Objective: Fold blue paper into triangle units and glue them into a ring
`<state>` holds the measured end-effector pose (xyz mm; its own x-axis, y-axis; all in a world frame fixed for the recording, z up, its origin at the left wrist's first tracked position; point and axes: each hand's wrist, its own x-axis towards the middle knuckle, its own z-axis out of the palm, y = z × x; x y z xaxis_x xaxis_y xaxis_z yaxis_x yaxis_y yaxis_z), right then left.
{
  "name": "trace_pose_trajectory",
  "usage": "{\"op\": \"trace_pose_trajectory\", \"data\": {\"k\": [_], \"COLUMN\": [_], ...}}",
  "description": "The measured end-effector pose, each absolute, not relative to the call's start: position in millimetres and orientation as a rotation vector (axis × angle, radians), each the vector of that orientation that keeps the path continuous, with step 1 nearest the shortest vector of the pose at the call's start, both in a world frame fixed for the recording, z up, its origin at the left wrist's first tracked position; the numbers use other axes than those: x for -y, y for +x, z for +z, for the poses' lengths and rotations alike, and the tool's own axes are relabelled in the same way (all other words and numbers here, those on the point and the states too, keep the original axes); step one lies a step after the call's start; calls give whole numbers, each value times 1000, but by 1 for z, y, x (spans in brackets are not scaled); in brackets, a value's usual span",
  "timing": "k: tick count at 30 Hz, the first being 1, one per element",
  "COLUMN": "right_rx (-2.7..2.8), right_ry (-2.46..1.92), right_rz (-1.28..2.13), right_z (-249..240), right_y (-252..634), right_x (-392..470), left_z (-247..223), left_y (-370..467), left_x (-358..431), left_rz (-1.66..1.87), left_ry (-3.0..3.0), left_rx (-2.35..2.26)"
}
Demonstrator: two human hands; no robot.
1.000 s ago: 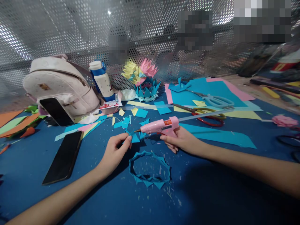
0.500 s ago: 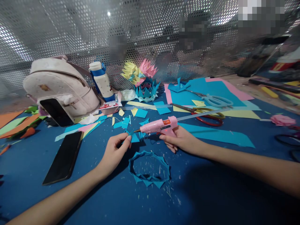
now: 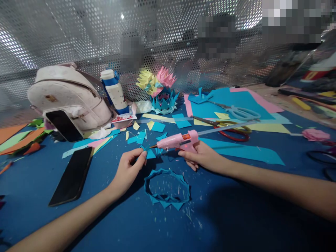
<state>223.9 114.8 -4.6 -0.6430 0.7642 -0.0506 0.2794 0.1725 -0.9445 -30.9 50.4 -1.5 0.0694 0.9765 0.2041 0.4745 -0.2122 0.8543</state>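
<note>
Between thumb and fingertips, my left hand (image 3: pixel 131 162) pinches a small blue paper piece (image 3: pixel 146 149). My right hand (image 3: pixel 201 155) is wrapped round the handle of a pink glue gun (image 3: pixel 177 140), whose nozzle points left and meets or nearly meets that piece. A clear glue stick (image 3: pixel 225 128) sticks out of the gun's back. Below both hands a ring of pointed blue paper (image 3: pixel 167 203) lies on the blue table (image 3: pixel 131 224). Small blue paper pieces (image 3: pixel 158 126) are scattered behind the nozzle.
Left are a dark phone (image 3: pixel 71 176), another phone (image 3: pixel 64 125) against a white backpack (image 3: pixel 68 87), and a bottle (image 3: pixel 115 92). Folded paper flowers (image 3: pixel 164 99) stand at the back. Red-yellow scissors (image 3: pixel 233 132), light blue scissors (image 3: pixel 243 112) and paper sheets (image 3: pixel 249 103) lie right.
</note>
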Motion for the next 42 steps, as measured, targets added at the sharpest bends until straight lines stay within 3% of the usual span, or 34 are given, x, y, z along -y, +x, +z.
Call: {"op": "trace_pose_trajectory", "data": {"k": [42], "right_rx": [2084], "right_ry": [-1004], "right_rz": [1422], "right_z": [-4], "right_y": [225], "right_x": [-112], "left_z": [-1], "left_y": [-32], "left_x": [-47], "left_rz": [1172], "left_ry": [1758], "left_rx": [-1442]}}
